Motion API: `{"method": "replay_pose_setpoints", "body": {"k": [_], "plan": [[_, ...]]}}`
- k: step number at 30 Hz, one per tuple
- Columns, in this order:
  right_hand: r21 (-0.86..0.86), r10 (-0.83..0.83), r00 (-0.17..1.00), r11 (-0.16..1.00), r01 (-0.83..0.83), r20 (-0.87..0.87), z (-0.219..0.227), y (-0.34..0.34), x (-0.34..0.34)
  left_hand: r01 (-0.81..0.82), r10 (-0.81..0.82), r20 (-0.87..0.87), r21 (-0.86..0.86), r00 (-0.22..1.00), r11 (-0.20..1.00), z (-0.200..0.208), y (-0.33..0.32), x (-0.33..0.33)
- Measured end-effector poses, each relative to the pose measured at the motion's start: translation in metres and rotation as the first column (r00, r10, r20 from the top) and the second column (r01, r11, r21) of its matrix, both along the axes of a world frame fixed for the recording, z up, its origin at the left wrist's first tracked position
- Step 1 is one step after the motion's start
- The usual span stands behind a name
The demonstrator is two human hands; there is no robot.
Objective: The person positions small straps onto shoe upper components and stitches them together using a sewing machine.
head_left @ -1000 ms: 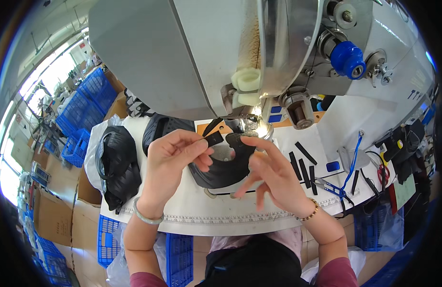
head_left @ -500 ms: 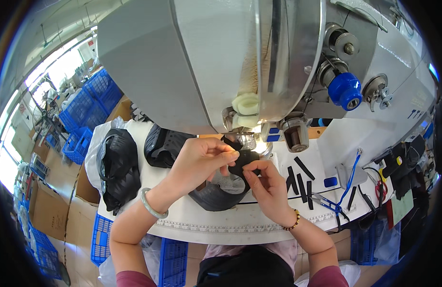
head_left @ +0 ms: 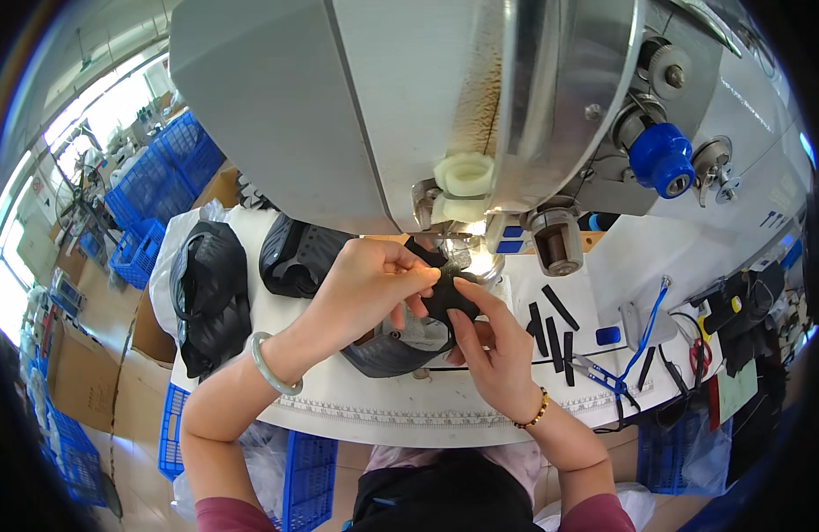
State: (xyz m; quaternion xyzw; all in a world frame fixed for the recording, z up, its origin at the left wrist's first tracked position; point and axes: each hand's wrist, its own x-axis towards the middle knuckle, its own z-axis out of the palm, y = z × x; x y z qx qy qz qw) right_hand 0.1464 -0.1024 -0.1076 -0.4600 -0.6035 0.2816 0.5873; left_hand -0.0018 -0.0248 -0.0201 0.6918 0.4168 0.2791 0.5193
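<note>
Under the head of a large grey sewing machine (head_left: 276,106), both my hands work on a black fabric piece (head_left: 438,300). My left hand (head_left: 360,284) pinches its upper edge between thumb and forefinger. From the other side, my right hand (head_left: 493,341) grips it with thumb and fingers, close to the left fingertips. The piece appears joined to a black moulded item (head_left: 387,356) below it, but the hands partly cover the join. A bright lamp glows beside the needle area, just beyond my fingers; the needle itself cannot be made out.
Black moulded pieces (head_left: 212,297) lie at the left of the white table (head_left: 409,430). Several black strips (head_left: 553,344), blue-handled snips (head_left: 611,379) and red-handled scissors (head_left: 702,355) lie at the right. Blue crates (head_left: 310,479) stand below the table edge.
My right thumb and fingers have shifted up on the black fabric piece, nearer the left fingertips. The moulded item below has turned slightly. The whole view has also shifted a little.
</note>
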Motion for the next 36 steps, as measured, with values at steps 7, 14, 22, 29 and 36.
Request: {"method": "replay_pose_setpoints", "body": {"k": [7,14,22,29,36], "plan": [[0.171,-0.133,0.969,0.98,0.098,0.207,0.0,0.002,0.0,-0.025,0.066,-0.245,0.165,0.967,0.986,0.009,-0.006,0.0],[0.144,-0.149,0.972,0.982,0.123,0.182,0.002,0.0,-0.003,0.044,-0.042,-0.076,0.03,0.996,0.999,0.001,0.002,-0.005],[0.136,-0.167,0.965,0.981,0.142,0.201,0.0,0.001,-0.003,0.112,-0.112,0.011,-0.044,0.994,0.993,-0.004,0.01,-0.008],[0.161,-0.192,0.962,0.974,0.162,0.194,-0.001,0.004,-0.003,0.114,-0.113,0.015,-0.056,0.993,0.992,-0.001,0.012,-0.006],[0.155,-0.176,0.972,0.976,0.152,0.158,-0.004,0.003,-0.002,0.111,-0.112,0.0,-0.038,0.994,0.993,-0.006,0.015,-0.006]]}}
